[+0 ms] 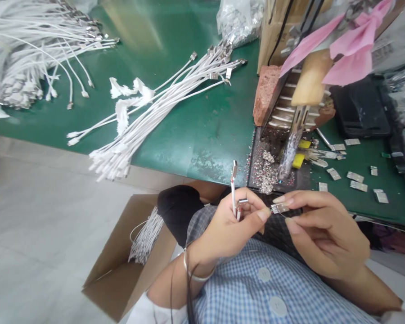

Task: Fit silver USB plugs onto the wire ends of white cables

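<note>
My left hand (238,225) is closed around white cables (233,191) whose metal connectors stick up above the fingers. Its thumb and forefinger pinch a cable end beside my right hand. Between the thumb and fingers of my right hand (324,229) is a small silver connector piece (279,208), close to the left fingertips. Whether the piece and the cable end touch is too small to tell. Just beyond both hands, a soldering iron (299,117) with a wooden handle points down at a dark tray (300,178) with solder bits.
A bundle of white cables (168,105) lies on the green table (202,121), with a larger pile (16,58) at far left. Several metal shells (358,185) lie at right near a black case (361,108). A red brick (266,94) stands behind the tray. A cardboard box (111,279) holds cables below.
</note>
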### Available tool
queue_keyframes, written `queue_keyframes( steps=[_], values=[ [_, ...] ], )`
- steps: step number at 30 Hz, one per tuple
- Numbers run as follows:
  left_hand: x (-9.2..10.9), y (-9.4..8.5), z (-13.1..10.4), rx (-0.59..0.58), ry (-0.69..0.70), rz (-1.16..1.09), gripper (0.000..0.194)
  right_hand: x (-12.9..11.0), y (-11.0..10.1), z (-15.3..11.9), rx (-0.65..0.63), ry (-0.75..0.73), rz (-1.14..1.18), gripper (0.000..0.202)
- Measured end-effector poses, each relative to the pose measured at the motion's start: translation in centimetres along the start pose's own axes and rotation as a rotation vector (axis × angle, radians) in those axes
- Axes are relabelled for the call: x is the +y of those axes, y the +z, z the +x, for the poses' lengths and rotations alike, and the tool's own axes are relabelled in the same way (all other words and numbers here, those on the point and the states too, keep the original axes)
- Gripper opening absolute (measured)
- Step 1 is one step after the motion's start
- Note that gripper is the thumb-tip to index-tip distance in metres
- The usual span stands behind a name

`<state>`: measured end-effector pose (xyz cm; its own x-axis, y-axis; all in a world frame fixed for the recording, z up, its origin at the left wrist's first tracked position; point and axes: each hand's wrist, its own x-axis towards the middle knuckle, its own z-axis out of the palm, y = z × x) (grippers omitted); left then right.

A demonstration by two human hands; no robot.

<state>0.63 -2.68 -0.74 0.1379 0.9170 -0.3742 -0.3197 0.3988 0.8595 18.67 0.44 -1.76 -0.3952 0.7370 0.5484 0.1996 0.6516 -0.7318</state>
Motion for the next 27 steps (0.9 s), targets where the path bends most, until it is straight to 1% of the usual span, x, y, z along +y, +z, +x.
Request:
queue_keyframes(
  steps=[5,11,16,18,20,22,24,26,27],
  values=[
    [0.1,-0.2,-0.2,-0.022,-0.002,0.014,0.031,0.0,0.1,-0.1,-0.007,-0.005,0.006,0.022],
    [-0.2,-0.3,-0.2,-0.035,0.013,0.007,0.030,-0.2,0.0,-0.2,-0.003,0.022,0.004,0.021],
    [-0.2,-0.3,-0.5,-0.050,-0.007,0.020,0.030,0.0,0.0,-0.6,-0.002,0.030,0.034,0.022],
    [-0.2,-0.3,-0.6,-0.084,-0.029,0.031,0.030,0.2,-0.2,-1.0,0.010,0.033,0.085,0.025],
    [-0.2,-0.3,-0.7,-0.146,-0.059,0.049,0.027,0.3,-0.3,-1.4,0.027,0.062,0.152,0.030],
    [-0.4,-0.4,-0.9,-0.206,-0.078,0.085,0.022,0.1,-0.4,-1.8,0.053,0.147,0.200,0.033],
    [-0.6,-0.4,-1.0,-0.243,-0.076,0.144,0.017,-0.1,-0.5,-1.8,0.075,0.216,0.214,0.032],
    [-0.9,-0.5,-1.0,-0.278,-0.055,0.230,0.014,-0.3,-0.5,-1.4,0.035,0.203,0.196,0.028],
    [-1.1,-0.5,-0.9,-0.303,-0.037,0.282,0.013,-0.4,-0.4,-1.1,-0.012,0.169,0.178,0.026]
  ],
)
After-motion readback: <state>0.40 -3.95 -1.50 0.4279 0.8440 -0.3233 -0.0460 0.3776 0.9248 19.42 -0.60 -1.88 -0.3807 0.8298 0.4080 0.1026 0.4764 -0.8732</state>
